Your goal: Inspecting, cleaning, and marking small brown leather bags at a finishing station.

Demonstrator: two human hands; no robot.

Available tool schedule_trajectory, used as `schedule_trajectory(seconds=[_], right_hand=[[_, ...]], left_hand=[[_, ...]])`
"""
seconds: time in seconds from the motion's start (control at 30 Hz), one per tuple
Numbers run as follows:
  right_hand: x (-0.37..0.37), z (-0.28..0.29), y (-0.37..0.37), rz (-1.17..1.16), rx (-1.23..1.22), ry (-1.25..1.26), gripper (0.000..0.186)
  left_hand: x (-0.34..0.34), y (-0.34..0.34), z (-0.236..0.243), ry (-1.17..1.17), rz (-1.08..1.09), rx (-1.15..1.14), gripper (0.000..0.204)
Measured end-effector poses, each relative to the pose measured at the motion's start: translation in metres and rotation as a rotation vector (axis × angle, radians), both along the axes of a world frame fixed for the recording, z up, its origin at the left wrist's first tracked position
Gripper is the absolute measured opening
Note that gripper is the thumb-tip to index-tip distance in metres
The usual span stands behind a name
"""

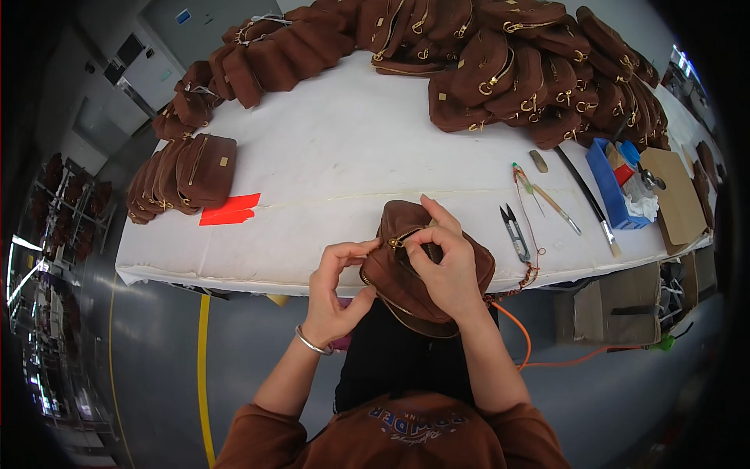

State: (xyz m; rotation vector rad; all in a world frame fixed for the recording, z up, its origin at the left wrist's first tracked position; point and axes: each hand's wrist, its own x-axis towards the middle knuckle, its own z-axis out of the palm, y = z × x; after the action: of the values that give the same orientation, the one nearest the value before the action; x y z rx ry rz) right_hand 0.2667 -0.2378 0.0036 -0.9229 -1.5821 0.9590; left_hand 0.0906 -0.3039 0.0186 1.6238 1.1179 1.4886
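Note:
A small brown bag (394, 285) with a gold zip rests at the near table edge, over my lap. Its zipped top is partly parted, and a gold zip pull (394, 242) shows there. My left hand (336, 285), with a silver bangle at the wrist, curls its fingers and thumb against the bag's left side. At the opening, my right hand (444, 266) pinches the edge between thumb and fingers, with one finger raised. What lies under those fingertips is mostly hidden.
Brown bags (539, 70) are heaped at the far right, with more rows at left (183, 176). Red tape (230, 209) marks the white table (328, 148). Thread snips (515, 233), a brush (590, 199) and a blue bin (613, 187) lie right. An orange hose (522, 332) hangs below.

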Motion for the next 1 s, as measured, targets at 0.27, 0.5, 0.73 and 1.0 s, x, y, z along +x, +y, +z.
schedule_trajectory(seconds=[0.27, 0.5, 0.73, 1.0], right_hand=[[-0.001, 0.003, -0.002, -0.048, -0.047, 0.06, 0.005], [-0.004, -0.009, 0.006, -0.073, 0.13, -0.008, 0.005], [-0.001, -0.008, 0.005, -0.044, 0.048, 0.022, 0.004], [0.007, -0.005, 0.001, 0.088, -0.033, 0.04, 0.002]], left_hand=[[0.035, 0.029, 0.006, 0.401, 0.306, 0.043, 0.034], [0.021, 0.032, -0.012, 0.012, 0.147, -0.056, 0.025], [0.027, 0.025, -0.007, 0.189, 0.159, -0.11, 0.023], [0.035, 0.02, -0.021, 0.085, 0.233, -0.077, 0.043]])
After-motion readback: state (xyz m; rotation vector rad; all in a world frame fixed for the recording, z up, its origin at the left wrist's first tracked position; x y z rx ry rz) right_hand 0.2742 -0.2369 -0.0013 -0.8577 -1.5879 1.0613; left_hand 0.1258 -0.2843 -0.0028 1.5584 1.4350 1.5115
